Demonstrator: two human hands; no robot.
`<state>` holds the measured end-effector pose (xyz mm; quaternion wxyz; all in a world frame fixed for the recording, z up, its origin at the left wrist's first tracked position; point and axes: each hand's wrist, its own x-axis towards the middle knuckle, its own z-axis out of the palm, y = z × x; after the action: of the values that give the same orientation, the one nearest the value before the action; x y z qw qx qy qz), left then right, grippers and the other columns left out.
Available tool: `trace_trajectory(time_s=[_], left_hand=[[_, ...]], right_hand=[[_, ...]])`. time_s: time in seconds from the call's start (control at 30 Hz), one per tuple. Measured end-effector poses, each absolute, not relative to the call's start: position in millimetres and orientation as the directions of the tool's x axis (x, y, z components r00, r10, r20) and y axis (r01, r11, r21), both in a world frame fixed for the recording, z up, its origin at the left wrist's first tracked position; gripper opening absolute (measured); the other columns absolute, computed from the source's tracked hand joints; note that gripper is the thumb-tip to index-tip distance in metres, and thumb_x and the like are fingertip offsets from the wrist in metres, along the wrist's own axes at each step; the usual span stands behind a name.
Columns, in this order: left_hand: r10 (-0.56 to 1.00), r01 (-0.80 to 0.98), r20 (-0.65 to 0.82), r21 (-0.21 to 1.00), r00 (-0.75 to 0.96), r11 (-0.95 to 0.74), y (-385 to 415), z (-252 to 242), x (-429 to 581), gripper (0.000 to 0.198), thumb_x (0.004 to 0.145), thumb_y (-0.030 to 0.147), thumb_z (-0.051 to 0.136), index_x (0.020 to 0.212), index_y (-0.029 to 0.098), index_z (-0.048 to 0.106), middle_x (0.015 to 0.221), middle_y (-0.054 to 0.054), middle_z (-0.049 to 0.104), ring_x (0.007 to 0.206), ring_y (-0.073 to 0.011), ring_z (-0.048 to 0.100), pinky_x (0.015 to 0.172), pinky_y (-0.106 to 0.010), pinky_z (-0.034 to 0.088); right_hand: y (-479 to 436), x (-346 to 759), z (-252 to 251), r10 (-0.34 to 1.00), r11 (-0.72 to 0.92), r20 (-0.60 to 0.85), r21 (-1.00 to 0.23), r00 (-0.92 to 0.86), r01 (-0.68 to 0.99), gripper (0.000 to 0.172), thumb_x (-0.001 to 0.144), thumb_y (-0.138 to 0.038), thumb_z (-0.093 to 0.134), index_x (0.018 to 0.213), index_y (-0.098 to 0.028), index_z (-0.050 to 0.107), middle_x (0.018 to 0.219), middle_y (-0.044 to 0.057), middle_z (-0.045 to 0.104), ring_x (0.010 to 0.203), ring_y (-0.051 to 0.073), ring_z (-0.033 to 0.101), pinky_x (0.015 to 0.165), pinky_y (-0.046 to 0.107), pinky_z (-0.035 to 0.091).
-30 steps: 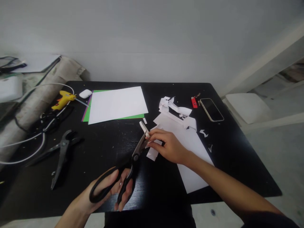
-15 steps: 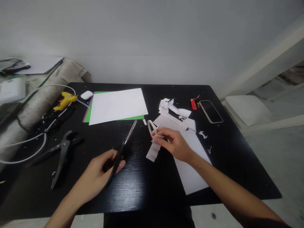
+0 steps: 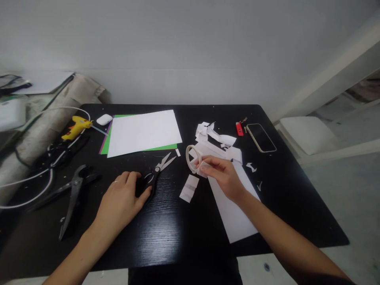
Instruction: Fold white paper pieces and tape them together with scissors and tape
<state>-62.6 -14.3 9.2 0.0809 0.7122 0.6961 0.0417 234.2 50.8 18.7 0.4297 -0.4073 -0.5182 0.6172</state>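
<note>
"Black scissors (image 3: 157,169) — how does the left hand (image 3: 120,198) lie?"
"Palm down, fingers bent at the handles; whether gripping, I cannot tell."
"Right hand (image 3: 224,178)?"
"Thumb and fingertips pinch a white paper ring (image 3: 188,158) — narrow-banded, upright, right of the blades."

Our left hand (image 3: 123,198) at the scissors (image 3: 157,169) — blades parted over the black table (image 3: 204,237), our right hand (image 3: 223,177) pinching a white ring (image 3: 188,160), paper scraps (image 3: 227,140) beyond.
</note>
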Motion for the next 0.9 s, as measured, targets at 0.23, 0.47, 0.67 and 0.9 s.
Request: trace_trajectory(time_s=[0.23, 0.47, 0.67, 0.9], left_hand=[[0.995, 0.985, -0.100, 0.170, -0.001, 0.019, -12, 6, -65, 0.049, 0.096, 0.053, 0.051, 0.120, 0.013, 0.063, 0.115, -0.018, 0.065, 0.109, -0.0387, 0.063, 0.090, -0.050, 0.054], [0.995, 0.978, -0.092, 0.208, 0.024, -0.004, 1, 15, -72, 0.048, 0.088, 0.056, 0.059, 0.111, 0.014, 0.066, 0.110, -0.018, 0.066, 0.107, -0.0413, 0.063, 0.091, -0.054, 0.052], [0.990, 0.864, 0.108, 0.487, 0.090, -0.132, 22, 47, -41, 0.033, 0.096, 0.048, 0.055, 0.112, 0.020, 0.063, 0.108, -0.010, 0.067, 0.101, -0.0294, 0.065, 0.088, -0.043, 0.053], [0.993, 0.309, -0.052, 0.951, 0.105, 0.017, 23, 19, 9, 0.026, 0.089, 0.029, 0.067, 0.108, 0.022, 0.049, 0.109, -0.007, 0.071, 0.102, -0.0210, 0.070, 0.093, -0.039, 0.054]], right_hand=[[53, 239, 13, 0.961, -0.097, -0.052, -0.983, -0.273, -0.155, 0.010, 0.087, -0.029, 0.077, 0.092, -0.024, 0.084, 0.101, 0.005, 0.077, 0.103, 0.026, 0.069, 0.100, 0.045, 0.051], [53, 238, 19, 0.945, -0.157, -0.082, -0.963, -0.315, -0.220, 0.011, 0.084, -0.031, 0.075, 0.083, -0.023, 0.083, 0.098, 0.006, 0.075, 0.099, 0.026, 0.067, 0.097, 0.044, 0.052], [52, 236, 22, 0.926, -0.208, -0.098, -0.938, -0.364, -0.278, 0.010, 0.079, -0.030, 0.077, 0.076, -0.022, 0.081, 0.092, 0.006, 0.074, 0.092, 0.026, 0.065, 0.091, 0.044, 0.053], [52, 234, 23, 0.920, -0.286, -0.124, -0.861, -0.373, -0.420, 0.011, 0.081, -0.034, 0.080, 0.079, -0.023, 0.080, 0.094, 0.006, 0.073, 0.086, 0.023, 0.064, 0.088, 0.041, 0.055]])
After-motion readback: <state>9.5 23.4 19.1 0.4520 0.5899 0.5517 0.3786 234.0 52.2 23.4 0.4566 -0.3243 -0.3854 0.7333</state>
